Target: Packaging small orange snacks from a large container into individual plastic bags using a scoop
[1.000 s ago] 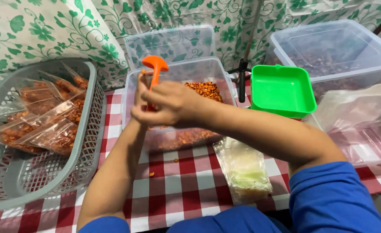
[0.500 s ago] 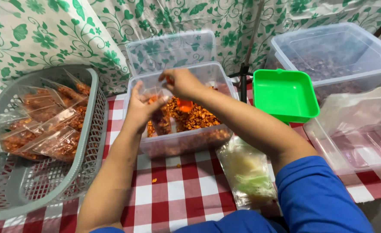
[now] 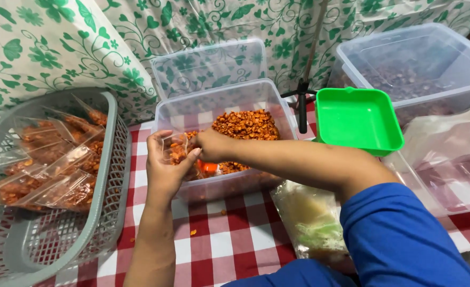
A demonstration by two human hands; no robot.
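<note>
Table under red-and-white checked cloth (image 3: 229, 244). Grey mesh basket (image 3: 110, 159) at 9 o'clock. Clear tub of orange snack (image 3: 219, 114) at centre; empty clear tub (image 3: 208, 64) behind it, 12 o'clock. Green square tray (image 3: 357, 119) at 2 o'clock, large clear bin (image 3: 421, 64) beyond. Stack of plastic bags (image 3: 312, 223) at 5 o'clock. Few orange crumbs (image 3: 193, 232) on cloth

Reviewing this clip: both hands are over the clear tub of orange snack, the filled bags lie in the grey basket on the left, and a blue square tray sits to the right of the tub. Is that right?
Not quite. The head view shows the square tray is green, not blue. The rest holds: the left hand and right hand are over the clear tub of orange snack, and the filled bags lie in the grey basket on the left.
</note>
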